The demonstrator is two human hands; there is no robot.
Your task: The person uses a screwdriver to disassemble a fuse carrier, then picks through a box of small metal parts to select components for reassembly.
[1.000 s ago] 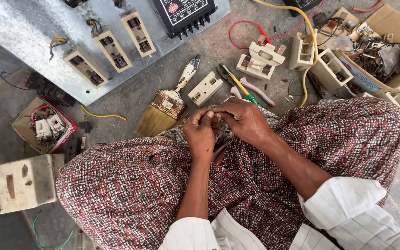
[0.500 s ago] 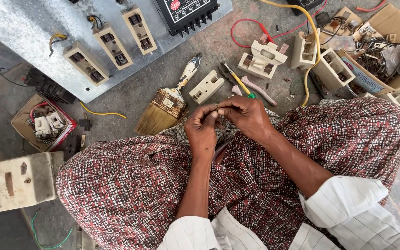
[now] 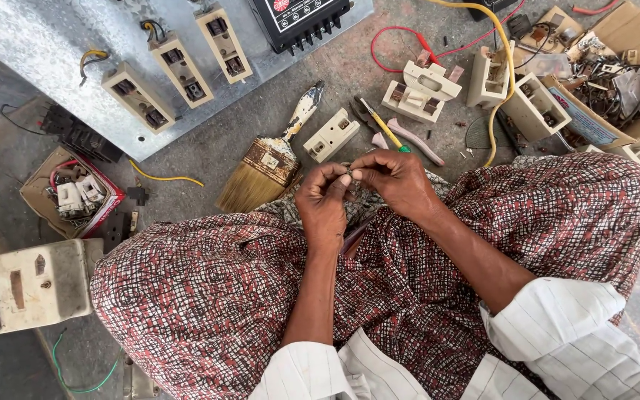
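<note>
Risk assessment, largest item first. The floor (image 3: pixel 261 126) around the lap carries a paint brush (image 3: pixel 268 159) and cream switch block (image 3: pixel 331 135). Left hand (image 3: pixel 325 200) and right hand (image 3: pixel 396 178) pinch one small metal part (image 3: pixel 349 176) over the lap, fingertips closed. A loosened pinch would likely drop it into the patterned cloth (image 3: pixel 209 296).

Three fuse holders (image 3: pixel 181 70) on panel (image 3: pixel 38 44); one paintbrush (image 3: pixel 268 159); two hands (image 3: pixel 364 185)

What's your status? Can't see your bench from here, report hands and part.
Left hand and right hand meet fingertip to fingertip over lap. Small part pinched between them, too small to identify. Paintbrush and screwdriver lie just beyond, nothing blocking.
</note>
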